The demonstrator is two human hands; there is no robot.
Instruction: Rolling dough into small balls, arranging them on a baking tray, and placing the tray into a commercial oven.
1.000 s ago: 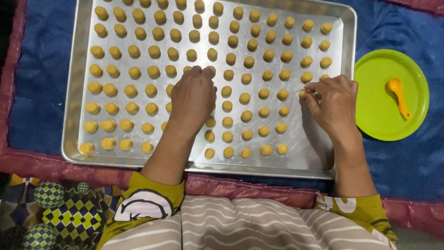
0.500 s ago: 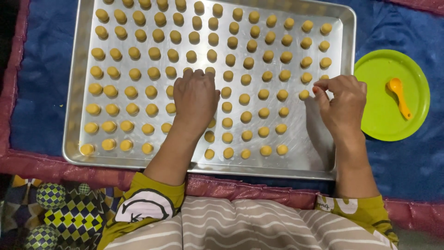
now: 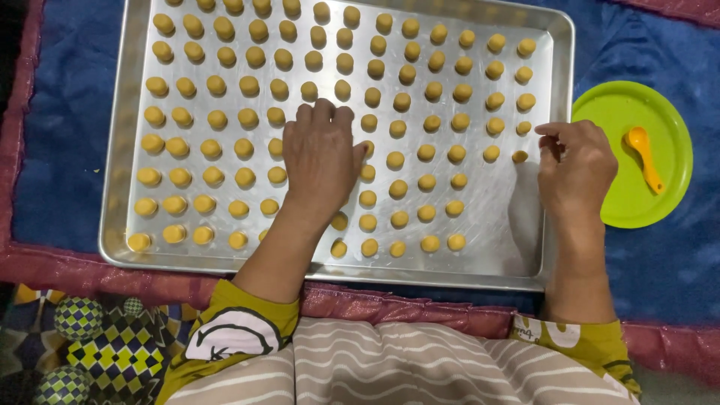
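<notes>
A silver baking tray lies in front of me, filled with rows of several small yellow dough balls. My left hand rests flat on the tray's middle, palm down, covering some balls. My right hand hovers over the tray's right rim with fingers curled and pinched together; I cannot make out anything between them. The nearest ball lies just left of its fingertips.
A lime-green plate with a small orange spoon sits right of the tray on a blue cloth. A dark red border runs along the near edge. Bare tray surface shows at the lower right.
My right hand has drawn back to the right, away from the ball at the end of its row. My left hand has stayed flat on the tray.
</notes>
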